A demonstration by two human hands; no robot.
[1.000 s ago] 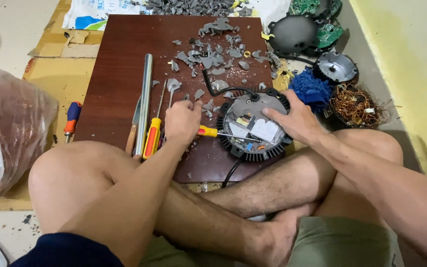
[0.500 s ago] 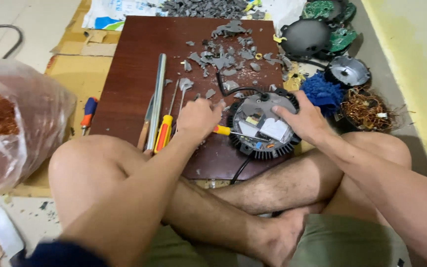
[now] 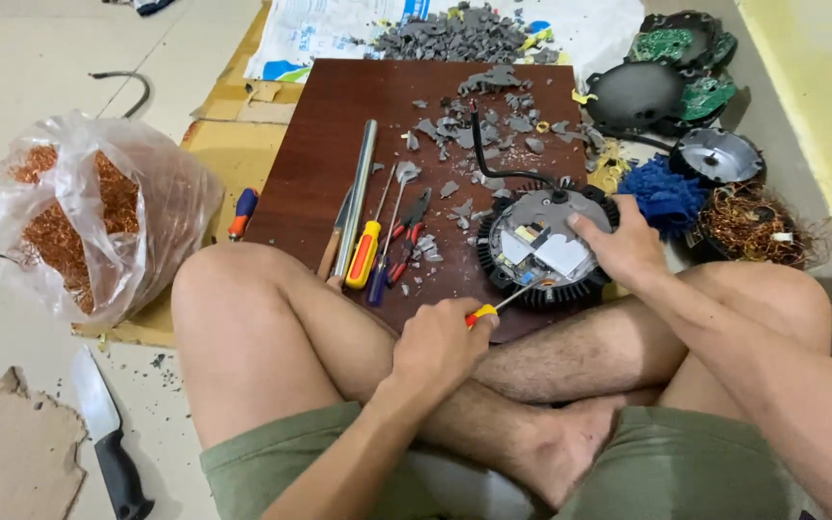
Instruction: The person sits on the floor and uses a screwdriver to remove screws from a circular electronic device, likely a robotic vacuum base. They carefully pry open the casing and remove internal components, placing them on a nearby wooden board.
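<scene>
I sit cross-legged at a dark brown board [image 3: 329, 125]. On its near right part lies a round black finned lamp housing [image 3: 541, 250] with a grey cover and white parts inside. My right hand [image 3: 623, 246] rests on its right rim and holds it. My left hand [image 3: 440, 342] grips a screwdriver [image 3: 503, 303] with a yellow and red handle; its thin shaft points up into the housing. A black cable [image 3: 493, 159] runs from the housing across the board.
A metal rod [image 3: 358, 188], a yellow screwdriver [image 3: 366, 252], pliers [image 3: 406, 236] and grey fragments [image 3: 474, 120] lie on the board. A plastic bag of copper wire [image 3: 79, 217] sits at left, a knife [image 3: 103, 433] on the floor. Circuit boards [image 3: 686, 48], blue scrap [image 3: 662, 193] and tangled wire [image 3: 753, 221] lie at right.
My left hand has drawn back from the board toward my lap with the screwdriver, whose tip now reaches into the housing. My right hand stays on the housing rim. The view shifted left.
</scene>
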